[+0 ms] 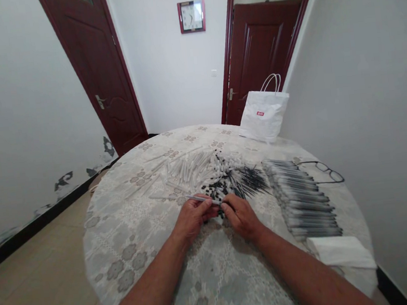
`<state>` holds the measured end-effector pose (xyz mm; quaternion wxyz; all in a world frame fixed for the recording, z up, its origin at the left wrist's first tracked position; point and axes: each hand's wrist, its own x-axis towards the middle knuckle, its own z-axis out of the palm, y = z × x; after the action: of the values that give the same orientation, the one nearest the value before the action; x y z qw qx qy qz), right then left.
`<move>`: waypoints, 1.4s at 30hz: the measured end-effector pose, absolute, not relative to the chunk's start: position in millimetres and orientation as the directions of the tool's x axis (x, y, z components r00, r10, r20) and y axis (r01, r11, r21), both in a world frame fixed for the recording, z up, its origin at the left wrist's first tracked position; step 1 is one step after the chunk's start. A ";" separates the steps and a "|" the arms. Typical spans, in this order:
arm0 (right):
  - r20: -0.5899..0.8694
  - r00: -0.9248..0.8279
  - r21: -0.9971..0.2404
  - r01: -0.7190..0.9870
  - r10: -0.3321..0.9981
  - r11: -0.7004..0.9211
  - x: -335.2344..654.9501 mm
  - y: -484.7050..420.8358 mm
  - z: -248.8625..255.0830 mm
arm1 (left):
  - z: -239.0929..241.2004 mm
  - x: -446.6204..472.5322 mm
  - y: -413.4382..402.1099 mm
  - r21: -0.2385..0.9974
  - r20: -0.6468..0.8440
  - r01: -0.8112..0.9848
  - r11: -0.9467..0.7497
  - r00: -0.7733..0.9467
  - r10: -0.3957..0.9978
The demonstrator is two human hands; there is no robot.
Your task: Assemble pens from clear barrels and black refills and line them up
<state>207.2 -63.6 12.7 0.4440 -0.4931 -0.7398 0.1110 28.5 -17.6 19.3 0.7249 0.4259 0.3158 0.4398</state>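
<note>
My left hand (196, 213) is closed around a slim, translucent pen barrel (199, 198), which slants across the fingers. At the barrel's right end, my right hand (239, 215) pinches with thumb and forefinger; whatever small part lies between those fingertips is hidden. Just beyond the hands lies a heap of small black and white pen parts (217, 182). Dark pen refills (250, 180) fan out to the right of it. Loose clear barrels (186, 168) are strewn to the left and behind. A long row of pens (305, 200) with dark cores lies at the right.
Eyeglasses (324, 173) rest beside the pen row, and a folded white packet or cloth (339, 250) lies below it. A white paper bag (265, 114) stands at the back right. The round table has a patterned cloth (128, 262); walls and two doors surround it.
</note>
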 end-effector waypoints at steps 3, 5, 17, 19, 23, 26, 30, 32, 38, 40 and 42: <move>0.532 -0.135 -0.596 0.641 0.836 0.483 208.0 -62.7 13.0 | 19.5 28.5 -17.5 0.896 -0.087 -0.359 0.261 0.436 0.896; 0.504 -0.135 -0.607 0.647 0.853 0.461 207.7 -63.1 14.5 | 19.5 28.8 -17.1 0.900 -0.100 -0.348 0.264 0.424 0.900; 0.397 0.023 -0.797 0.505 0.918 0.332 211.4 -62.8 20.0 | 23.6 27.5 -13.7 0.884 -0.128 -0.393 0.252 0.314 0.941; 0.392 0.030 -0.813 0.479 0.919 0.331 212.7 -61.8 17.4 | 23.5 25.2 -13.1 0.880 -0.126 -0.407 0.246 0.299 0.946; 0.420 0.035 -0.805 0.476 0.907 0.354 212.2 -61.9 14.8 | 21.6 23.5 -12.4 0.879 -0.113 -0.417 0.232 0.291 0.950; 0.425 0.023 -0.799 0.480 0.905 0.362 211.4 -63.7 15.7 | 20.7 24.1 -13.0 0.880 -0.109 -0.414 0.232 0.299 0.948; 0.403 0.009 -0.826 0.435 0.915 0.359 211.4 -64.4 16.4 | 21.7 22.6 -13.4 0.882 -0.111 -0.405 0.239 0.315 0.942; 0.368 0.033 -0.869 0.367 0.929 0.331 211.4 -63.6 15.6 | 22.8 19.9 -12.4 0.885 -0.094 -0.408 0.223 0.312 0.945; 0.238 0.101 -0.968 0.105 0.966 0.228 212.5 -58.6 12.4 | 21.9 12.1 -6.2 0.896 -0.055 -0.412 0.168 0.271 0.961; 0.218 0.104 -0.975 0.065 0.970 0.213 213.5 -56.7 11.7 | 19.9 12.2 -4.8 0.898 -0.053 -0.409 0.164 0.270 0.961; 0.193 0.099 -0.981 0.028 0.976 0.191 214.3 -54.7 10.8 | 18.1 12.8 -4.0 0.900 -0.050 -0.407 0.160 0.267 0.962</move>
<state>214.3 -54.7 10.8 0.5664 -0.4785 -0.5244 0.4187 12.8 -4.0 18.1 0.6819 0.4103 0.3387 0.5019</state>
